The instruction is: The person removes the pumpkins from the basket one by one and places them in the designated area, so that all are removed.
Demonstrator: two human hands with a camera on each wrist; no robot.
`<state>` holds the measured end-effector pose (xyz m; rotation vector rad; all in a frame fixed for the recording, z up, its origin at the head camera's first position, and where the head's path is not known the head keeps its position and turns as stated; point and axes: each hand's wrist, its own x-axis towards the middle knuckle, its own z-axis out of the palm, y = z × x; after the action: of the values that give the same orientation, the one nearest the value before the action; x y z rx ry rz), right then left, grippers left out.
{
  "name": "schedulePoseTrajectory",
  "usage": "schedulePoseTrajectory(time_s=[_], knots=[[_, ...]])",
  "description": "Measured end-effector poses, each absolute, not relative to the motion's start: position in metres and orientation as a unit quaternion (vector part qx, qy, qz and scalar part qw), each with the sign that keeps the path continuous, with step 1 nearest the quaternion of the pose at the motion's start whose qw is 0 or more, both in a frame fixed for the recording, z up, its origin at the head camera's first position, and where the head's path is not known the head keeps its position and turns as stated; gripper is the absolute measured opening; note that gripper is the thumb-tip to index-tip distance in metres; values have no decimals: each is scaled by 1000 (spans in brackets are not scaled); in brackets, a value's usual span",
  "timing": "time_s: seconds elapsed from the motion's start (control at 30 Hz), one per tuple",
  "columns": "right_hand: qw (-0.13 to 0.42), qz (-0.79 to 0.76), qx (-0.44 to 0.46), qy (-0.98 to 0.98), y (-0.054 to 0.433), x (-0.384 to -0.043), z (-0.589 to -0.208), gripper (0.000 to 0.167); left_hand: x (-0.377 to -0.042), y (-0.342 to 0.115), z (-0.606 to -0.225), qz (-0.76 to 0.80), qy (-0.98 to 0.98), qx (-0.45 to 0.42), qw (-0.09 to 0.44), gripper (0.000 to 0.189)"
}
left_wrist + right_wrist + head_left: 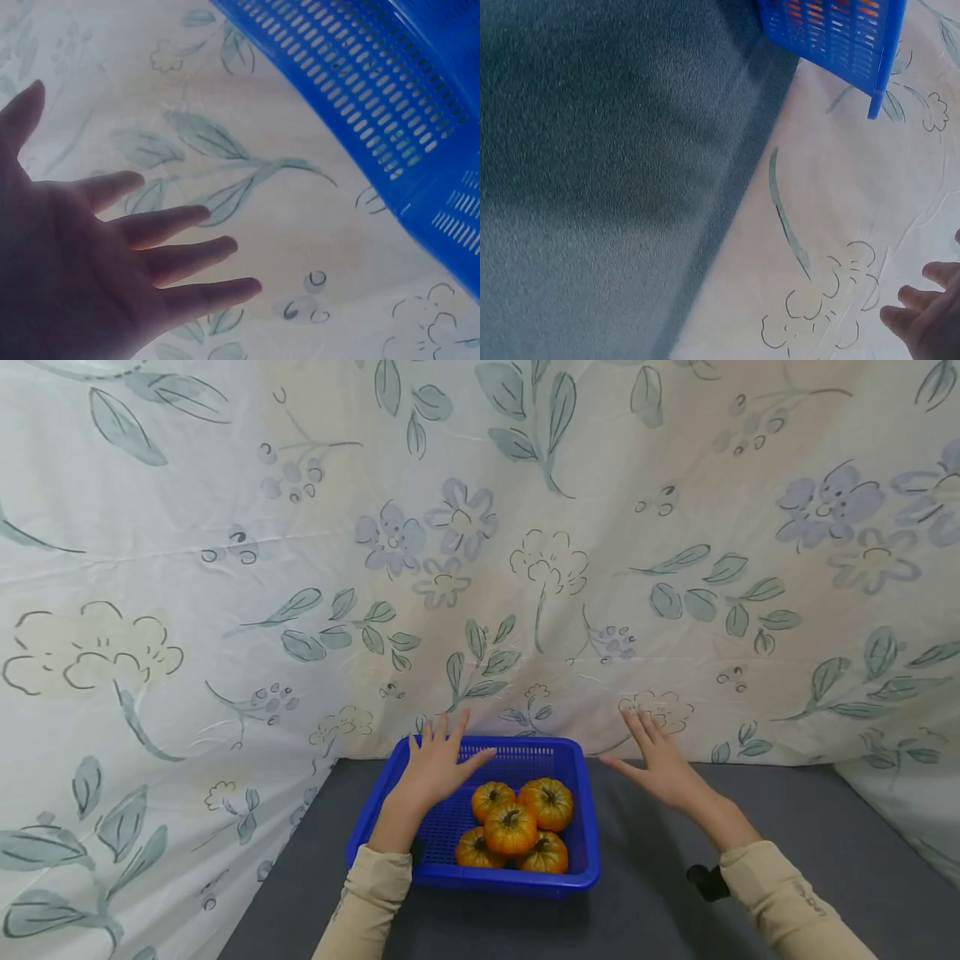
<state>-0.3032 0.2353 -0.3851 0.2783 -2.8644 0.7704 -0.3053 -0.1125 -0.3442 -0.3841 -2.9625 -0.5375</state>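
A blue plastic basket (525,878) with slotted walls stands on the dark table, and several small orange pumpkins (511,829) are heaped in its right half. One pumpkin lies on top of the others. My left hand (435,767) is spread above the basket's left side, fingers straight and thumb pointing right, holding nothing. Off to the right of the basket, my right hand (663,767) hovers with fingers extended and nothing in it. In the left wrist view the spread palm shows beside the basket wall (352,82). Only fingertips of the right hand appear in the right wrist view.
A dark grey table (652,893) carries the basket and reaches back to a floral cloth (480,568) that hangs behind and along the sides. Beside the right cuff is a small black object (707,883).
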Motion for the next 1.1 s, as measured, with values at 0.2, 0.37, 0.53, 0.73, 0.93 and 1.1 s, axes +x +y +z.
schedulePoseTrajectory(time_s=[0.2,0.37,0.53,0.73,0.93,1.1], knots=[[60,304,92,-946,230,-302,-391,97,-295,-123,-343,-190,-974,-114,56,83],[54,331,108,-936,226,-302,-395,97,-288,-132,-343,-193,-974,-104,60,81],[56,351,124,-926,220,-300,-398,96,-283,-142,-346,-209,-972,-88,60,79],[48,367,138,-919,211,-297,-399,95,-280,-154,-350,-218,-973,-52,55,76],[32,384,143,-911,202,-293,-397,96,-273,-170,-354,-260,-964,-27,39,76],[25,402,155,-902,197,-291,-399,95,-269,-184,-357,-284,-958,-19,26,77]])
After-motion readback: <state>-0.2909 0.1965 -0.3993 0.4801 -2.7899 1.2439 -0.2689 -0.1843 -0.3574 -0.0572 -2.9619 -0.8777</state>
